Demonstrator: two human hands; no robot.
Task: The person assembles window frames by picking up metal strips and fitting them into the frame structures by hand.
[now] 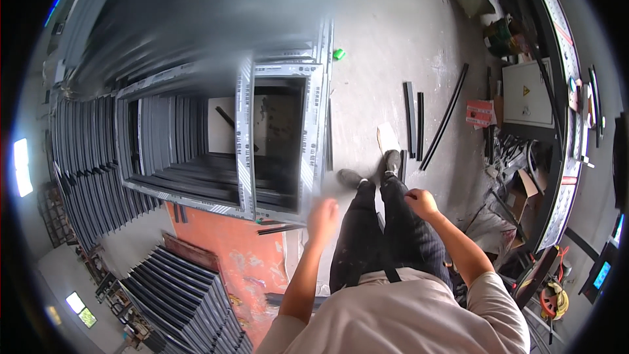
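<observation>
I look straight down my own body at my dark trousers and grey shoes (367, 174) on a concrete floor. My left hand (323, 217) is blurred, its fingers curled loosely, and it hangs empty just right of a stack of grey metal window frames (246, 137). My right hand (420, 202) is closed in a loose fist in front of my right thigh with nothing in it. The frames stand leaning together, wrapped in pale protective film.
Long dark strips (445, 115) lie on the floor ahead right. A white cabinet (526, 94), boxes and clutter line the right wall. Stacks of dark profiles (190, 301) sit at the lower left beside an orange floor patch (242, 255).
</observation>
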